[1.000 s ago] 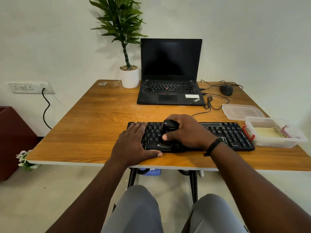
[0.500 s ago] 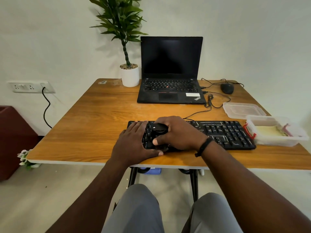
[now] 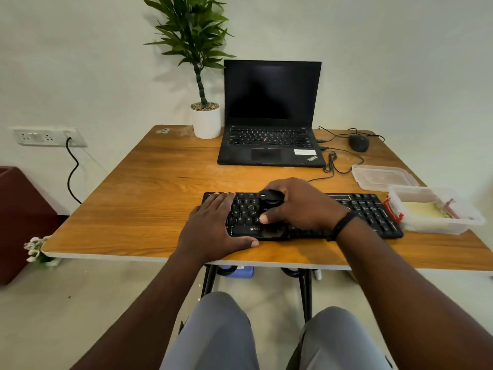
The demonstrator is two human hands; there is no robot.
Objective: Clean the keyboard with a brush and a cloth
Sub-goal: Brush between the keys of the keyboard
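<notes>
- Table point(image 3: 165, 188): wood-grain top, smooth with a soft sheen, pale edge band
- Keyboard point(image 3: 368, 209): black plastic, matt keys
- Brush point(image 3: 270, 197): black handle, looks like glossy plastic
- Laptop point(image 3: 269, 124): matt black casing, dark glossy screen
- Containers point(image 3: 437, 220): clear plastic, slightly cloudy
- Plant pot point(image 3: 206, 121): smooth white, matt
- Table legs point(image 3: 306, 292): black metal
- Trousers point(image 3: 221, 335): grey cloth, smooth

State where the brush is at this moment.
In the head view, the brush is near the table's front edge, gripped in the right hand over the left-middle keys of the black keyboard, just right of the left hand.
</notes>
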